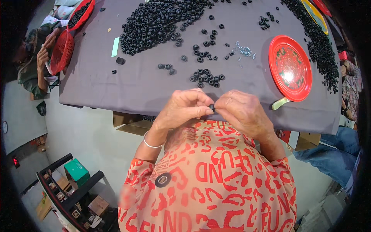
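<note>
My left hand [181, 109] pinches a small black round piece [211, 107] between thumb and fingers, just over the table's near edge. Closed in a pinch, my right hand [244, 112] meets it from the other side; whatever its fingertips hold is hidden. Just beyond my hands lies a cluster of black ring-like pieces [206, 77], each with a hole. A few more black pieces [167, 68] sit to the left of that cluster. Small shiny silvery parts [245, 51] are scattered farther off to the right.
A large heap of black ring-like pieces [154, 29] covers the table's far middle. On the right lie a red plate [273, 58], a pale green handle [280, 103] and many smaller black parts [326, 65]. A person's hands [43, 54] are beside a red basket [63, 52] at left.
</note>
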Motion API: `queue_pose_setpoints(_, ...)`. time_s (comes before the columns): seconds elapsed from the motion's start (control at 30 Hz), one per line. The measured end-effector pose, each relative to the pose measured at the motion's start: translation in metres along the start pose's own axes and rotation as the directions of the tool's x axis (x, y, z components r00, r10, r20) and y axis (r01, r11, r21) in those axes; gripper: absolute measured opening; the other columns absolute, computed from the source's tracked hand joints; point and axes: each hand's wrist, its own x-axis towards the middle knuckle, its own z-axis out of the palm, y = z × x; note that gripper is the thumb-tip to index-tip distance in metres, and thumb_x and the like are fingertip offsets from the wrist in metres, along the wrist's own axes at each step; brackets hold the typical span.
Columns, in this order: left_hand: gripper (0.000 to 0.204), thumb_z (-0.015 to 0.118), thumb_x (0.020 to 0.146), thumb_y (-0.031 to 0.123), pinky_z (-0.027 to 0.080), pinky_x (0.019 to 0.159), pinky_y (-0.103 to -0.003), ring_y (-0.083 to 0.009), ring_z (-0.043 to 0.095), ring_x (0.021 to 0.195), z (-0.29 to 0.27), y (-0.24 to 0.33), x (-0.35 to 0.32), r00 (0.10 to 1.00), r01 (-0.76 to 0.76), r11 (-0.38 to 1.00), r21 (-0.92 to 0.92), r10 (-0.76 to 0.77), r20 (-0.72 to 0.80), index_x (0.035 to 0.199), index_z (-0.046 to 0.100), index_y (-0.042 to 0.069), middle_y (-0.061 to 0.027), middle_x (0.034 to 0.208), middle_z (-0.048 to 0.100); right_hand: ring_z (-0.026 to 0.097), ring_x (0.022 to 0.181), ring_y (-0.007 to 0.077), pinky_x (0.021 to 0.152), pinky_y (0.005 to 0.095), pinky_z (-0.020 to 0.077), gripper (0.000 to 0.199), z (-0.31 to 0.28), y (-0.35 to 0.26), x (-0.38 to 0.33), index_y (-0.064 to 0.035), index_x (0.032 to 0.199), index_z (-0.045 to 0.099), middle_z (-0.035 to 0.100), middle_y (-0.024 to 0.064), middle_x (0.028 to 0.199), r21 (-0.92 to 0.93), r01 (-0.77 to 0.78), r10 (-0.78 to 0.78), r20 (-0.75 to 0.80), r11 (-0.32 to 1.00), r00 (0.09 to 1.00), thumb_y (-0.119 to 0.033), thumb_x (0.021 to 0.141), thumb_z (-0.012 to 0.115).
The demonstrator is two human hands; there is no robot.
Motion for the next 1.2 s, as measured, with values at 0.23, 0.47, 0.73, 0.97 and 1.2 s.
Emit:
queue_pose_setpoints(0.23,0.014,0.071,0.074,0.002,0.046,0.050,-0.019,-0.0061,0.055,0.058,-0.010,-0.007,0.004,0.969,0.157,0.984,-0.087,-0.137,0.205,0.086,0.065,-0.002,-0.0033,0.074,0.061,0.055,0.061,0.0158,0.054,0.0275,0.0427,0.012,-0.002,0.022,0.002,-0.0008,0.077,0.059,0.058,0.0056,0.070,0.404,-0.153,0.047,0.260,0.902,0.964,-0.002,0.071,0.068)
queue_pose_setpoints(0.47,0.016,0.073,0.068,0.002,0.048,0.050,-0.023,-0.0108,0.059,0.055,-0.004,-0.013,0.007,0.949,0.234,0.950,-0.206,-0.178,0.259,0.079,0.064,-0.005,-0.0075,0.066,0.063,0.051,0.070,0.0101,0.063,0.0234,0.0415,0.015,0.005,0.028,0.001,-0.0027,0.082,0.061,0.056,0.0022,0.078,0.664,-0.344,0.089,0.386,0.664,0.918,-0.006,0.072,0.071)
queue_pose_setpoints(0.73,0.023,0.069,0.080,0.016,0.049,0.050,-0.019,-0.0092,0.059,0.054,0.017,-0.027,-0.010,0.955,0.270,0.700,-0.661,-0.109,0.274,0.090,0.062,-0.004,-0.0086,0.076,0.063,0.053,0.067,0.0217,0.061,0.0307,0.0425,0.021,0.019,0.014,-0.014,0.0004,0.084,0.061,0.055,0.0074,0.072,0.421,0.008,-0.013,0.009,0.907,1.000,-0.003,0.067,0.072)
queue_pose_setpoints(0.97,0.016,0.065,0.082,0.011,0.048,0.048,-0.022,-0.0102,0.053,0.051,0.011,-0.044,-0.008,0.977,0.211,0.685,-0.698,-0.148,0.151,0.084,0.059,-0.005,-0.0072,0.065,0.056,0.054,0.066,0.0243,0.060,0.0334,0.0436,0.021,0.018,0.015,-0.001,-0.0009,0.083,0.060,0.056,0.0078,0.074,0.090,0.096,-0.096,-0.009,0.991,0.995,0.000,0.065,0.070)
queue_pose_setpoints(1.2,0.017,0.065,0.082,0.012,0.047,0.051,-0.021,-0.0075,0.045,0.056,-0.001,-0.045,-0.001,0.990,0.138,0.678,-0.722,-0.097,0.098,0.082,0.058,-0.004,-0.0067,0.072,0.049,0.053,0.073,0.0255,0.063,0.0370,0.0439,0.016,0.000,0.093,0.023,-0.0033,0.086,0.058,0.052,0.0077,0.078,-0.383,-0.133,0.040,-0.240,0.914,0.970,0.002,0.072,0.061)
